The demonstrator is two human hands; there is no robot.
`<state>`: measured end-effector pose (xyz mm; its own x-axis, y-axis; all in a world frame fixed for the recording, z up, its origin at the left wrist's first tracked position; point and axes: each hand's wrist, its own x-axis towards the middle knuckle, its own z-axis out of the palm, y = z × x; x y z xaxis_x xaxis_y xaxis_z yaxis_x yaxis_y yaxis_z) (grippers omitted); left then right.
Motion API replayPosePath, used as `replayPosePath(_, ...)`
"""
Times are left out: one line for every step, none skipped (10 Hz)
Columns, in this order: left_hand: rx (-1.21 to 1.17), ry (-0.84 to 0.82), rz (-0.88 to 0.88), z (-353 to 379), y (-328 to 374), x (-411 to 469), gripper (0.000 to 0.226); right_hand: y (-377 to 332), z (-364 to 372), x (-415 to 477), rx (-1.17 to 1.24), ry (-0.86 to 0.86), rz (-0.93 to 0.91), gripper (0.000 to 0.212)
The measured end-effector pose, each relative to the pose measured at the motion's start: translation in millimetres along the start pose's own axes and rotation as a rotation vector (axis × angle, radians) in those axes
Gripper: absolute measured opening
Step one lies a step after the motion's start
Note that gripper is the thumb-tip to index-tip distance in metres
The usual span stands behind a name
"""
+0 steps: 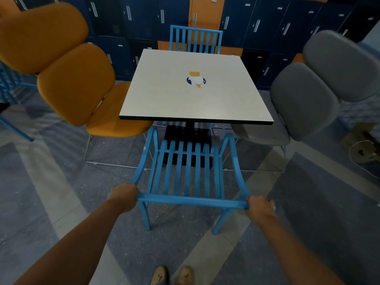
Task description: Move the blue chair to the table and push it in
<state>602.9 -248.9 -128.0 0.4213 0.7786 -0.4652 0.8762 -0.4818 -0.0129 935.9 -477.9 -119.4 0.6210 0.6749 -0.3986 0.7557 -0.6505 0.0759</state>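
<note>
Head cam looking down: both hands wrapped tight round the top rail of the blue chair (188,177), left hand (123,195) at one end, right hand (259,206) at the other. It's facing the table (174,99), front edge just under the near side, seat mostly sticking out. Chair count is four: two blue ones (second blue chair (195,39) sits opposite), one orange chair (78,83), one grey chair (304,99). One sticker (196,79) mid-tabletop, two shoes (173,275) at the bottom.
</note>
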Motion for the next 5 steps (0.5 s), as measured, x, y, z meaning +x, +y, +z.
replayPosePath(0.008, -0.016, -0.004, -2, 0, 0, 0.028, 0, -1, 0, 0.011, -0.006, 0.005, 0.024)
replayPosePath(0.015, -0.015, 0.008, 0, -1, 2, 0.029, -2, -1, -1, 0.004, -0.011, 0.009, 0.025)
replayPosePath(0.019, -0.073, 0.031, -2, -2, 5, 0.032, 0, -4, -5, 0.002, -0.023, 0.016, 0.022)
replayPosePath(-0.001, -0.301, 0.1, -15, 0, 10, 0.059, 2, -16, -7, 0.126, -0.137, -0.073, 0.04)
replayPosePath(-0.133, -0.329, 0.121, -34, 5, 12, 0.104, -12, -40, -11, 0.432, -0.276, -0.172, 0.093)
